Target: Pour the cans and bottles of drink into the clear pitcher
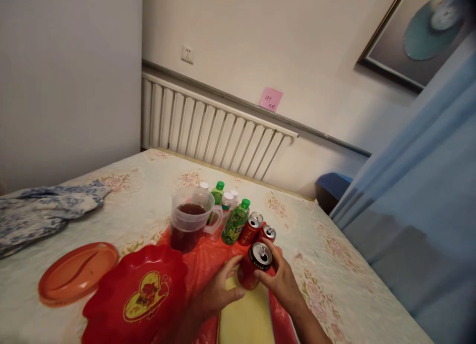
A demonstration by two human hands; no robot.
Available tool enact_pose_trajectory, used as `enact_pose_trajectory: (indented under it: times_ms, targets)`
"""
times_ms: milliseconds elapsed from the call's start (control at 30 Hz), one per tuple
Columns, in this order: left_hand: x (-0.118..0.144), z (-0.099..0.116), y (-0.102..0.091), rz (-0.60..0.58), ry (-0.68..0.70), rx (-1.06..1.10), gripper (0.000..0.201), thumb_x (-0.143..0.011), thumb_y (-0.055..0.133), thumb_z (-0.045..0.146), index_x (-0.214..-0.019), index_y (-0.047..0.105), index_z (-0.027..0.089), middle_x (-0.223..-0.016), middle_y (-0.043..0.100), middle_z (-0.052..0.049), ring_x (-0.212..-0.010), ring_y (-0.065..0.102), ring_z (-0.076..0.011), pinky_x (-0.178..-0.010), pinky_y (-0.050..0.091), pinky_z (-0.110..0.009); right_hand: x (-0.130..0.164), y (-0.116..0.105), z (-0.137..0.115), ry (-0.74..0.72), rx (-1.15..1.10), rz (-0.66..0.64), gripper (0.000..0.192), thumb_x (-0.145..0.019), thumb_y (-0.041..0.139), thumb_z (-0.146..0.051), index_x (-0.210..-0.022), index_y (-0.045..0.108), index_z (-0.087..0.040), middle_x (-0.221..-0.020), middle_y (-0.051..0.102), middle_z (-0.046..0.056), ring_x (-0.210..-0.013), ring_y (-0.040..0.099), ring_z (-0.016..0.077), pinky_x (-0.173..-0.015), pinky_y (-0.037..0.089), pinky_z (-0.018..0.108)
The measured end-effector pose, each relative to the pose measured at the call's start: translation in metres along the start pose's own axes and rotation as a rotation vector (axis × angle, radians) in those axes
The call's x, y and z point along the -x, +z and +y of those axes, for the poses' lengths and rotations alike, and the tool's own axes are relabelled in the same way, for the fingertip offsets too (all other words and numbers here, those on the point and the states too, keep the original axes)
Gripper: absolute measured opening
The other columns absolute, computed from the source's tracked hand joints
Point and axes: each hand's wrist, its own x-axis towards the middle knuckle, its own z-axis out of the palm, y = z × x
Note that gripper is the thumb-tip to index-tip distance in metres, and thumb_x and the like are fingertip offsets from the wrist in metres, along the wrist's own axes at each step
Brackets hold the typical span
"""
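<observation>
Here, both hands grip one red can (256, 265): the left hand (219, 294) cups its side, and the right hand (281, 279) wraps the far side (steadying it upright) over the yellow board (247, 319), near the other cans (260, 227) and bottles (235, 221).

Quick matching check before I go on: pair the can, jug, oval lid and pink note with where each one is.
1 can
2 jug
3 oval lid
4 pink note

a on the wall
b between both hands
c far left on the bed
d behind the red tray, holding dark liquid

Pairs: 1-b, 2-d, 3-c, 4-a. The left hand and right hand both grip the can.
</observation>
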Motion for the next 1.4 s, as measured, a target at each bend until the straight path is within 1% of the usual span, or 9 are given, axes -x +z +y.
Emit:
enact_pose_trajectory:
  times_ms: [133, 267, 367, 467, 600, 800, 1000, 1167, 1400]
  targets:
    - [0.002, 0.015, -0.003, -0.056, 0.064, 0.092, 0.088, -0.066, 0.077, 0.051, -0.141, 0.040, 0.021, -0.141, 0.048, -0.014, -0.131, 0.042, -0.0348, -0.108, 0.033, -0.048, 0.005, 0.008, -0.011, -0.008, -0.095, -0.138, 0.077, -0.065, 0.075, -0.023, -0.137, 0.048, -0.022, -0.137, 0.055, 0.010, -0.126, 0.052, 0.0288, -0.107, 0.040, 0.043]
    - [0.006, 0.024, -0.003, -0.103, -0.038, 0.212, 0.090, -0.063, 0.079, 0.046, -0.141, 0.039, 0.024, -0.128, 0.056, -0.012, -0.113, 0.055, -0.0340, -0.088, 0.048, -0.046, 0.006, 0.014, -0.019, -0.005, -0.106, -0.226, 0.081, -0.065, 0.076, -0.023, -0.140, 0.046, -0.022, -0.138, 0.054, 0.010, -0.129, 0.049, 0.0299, -0.109, 0.038, 0.043]
    - [0.009, 0.025, -0.004, -0.113, -0.083, 0.239, 0.088, -0.060, 0.081, 0.035, -0.138, 0.041, 0.025, -0.119, 0.060, -0.010, -0.103, 0.059, -0.0305, -0.081, 0.051, -0.042, 0.007, 0.017, -0.025, -0.002, -0.087, -0.264, 0.081, -0.064, 0.077, -0.025, -0.139, 0.046, -0.023, -0.140, 0.052, 0.009, -0.130, 0.047, 0.0300, -0.110, 0.037, 0.044]
    - [0.011, 0.029, -0.005, -0.102, -0.057, 0.256, 0.080, -0.059, 0.077, 0.020, -0.133, 0.046, 0.023, -0.114, 0.062, -0.007, -0.101, 0.060, -0.0279, -0.083, 0.051, -0.041, 0.007, 0.019, -0.030, 0.007, -0.102, -0.290, 0.082, -0.065, 0.076, -0.023, -0.140, 0.045, -0.023, -0.141, 0.051, 0.008, -0.131, 0.046, 0.0281, -0.111, 0.035, 0.043]
    - [0.012, 0.033, -0.006, -0.036, -0.012, 0.226, 0.078, -0.058, 0.071, 0.007, -0.130, 0.048, 0.023, -0.124, 0.060, -0.006, -0.115, 0.054, -0.0295, -0.092, 0.048, -0.041, 0.007, 0.021, -0.031, 0.000, -0.112, -0.256, 0.084, -0.065, 0.075, -0.018, -0.141, 0.041, -0.025, -0.142, 0.050, 0.007, -0.131, 0.047, 0.0267, -0.110, 0.037, 0.042]
    - [0.008, 0.028, -0.007, 0.049, 0.044, 0.190, 0.080, -0.062, 0.077, 0.015, -0.135, 0.044, 0.023, -0.134, 0.056, -0.008, -0.126, 0.048, -0.0301, -0.108, 0.036, -0.046, 0.014, 0.032, -0.032, -0.014, -0.037, -0.108, 0.084, -0.066, 0.075, -0.016, -0.142, 0.040, -0.027, -0.137, 0.055, 0.007, -0.123, 0.053, 0.0274, -0.106, 0.042, 0.044]
    - [0.010, 0.032, -0.008, 0.126, 0.062, 0.099, 0.079, -0.064, 0.081, 0.022, -0.134, 0.044, 0.022, -0.134, 0.056, -0.009, -0.128, 0.047, -0.0309, -0.110, 0.036, -0.046, 0.028, 0.047, -0.032, -0.090, 0.036, 0.041, 0.073, -0.070, 0.072, -0.014, -0.137, 0.047, -0.027, -0.137, 0.054, 0.006, -0.124, 0.052, 0.0276, -0.107, 0.041, 0.045]
    - [0.015, 0.042, -0.009, 0.176, 0.046, -0.068, 0.078, -0.065, 0.080, 0.022, -0.135, 0.045, 0.022, -0.137, 0.055, -0.008, -0.131, 0.045, -0.0305, -0.111, 0.035, -0.043, 0.029, 0.053, -0.031, -0.066, 0.030, 0.049, 0.077, -0.066, 0.072, -0.010, -0.137, 0.048, -0.028, -0.137, 0.055, 0.005, -0.123, 0.054, 0.0273, -0.107, 0.041, 0.044]
    - [0.015, 0.038, -0.008, 0.229, 0.083, -0.180, 0.075, -0.066, 0.077, 0.020, -0.134, 0.046, 0.022, -0.136, 0.055, -0.009, -0.126, 0.051, -0.0295, -0.108, 0.039, -0.041, 0.029, 0.060, -0.028, -0.010, 0.049, 0.077, 0.078, -0.063, 0.078, -0.014, -0.135, 0.050, -0.026, -0.136, 0.056, 0.006, -0.125, 0.052, 0.0291, -0.109, 0.039, 0.046]
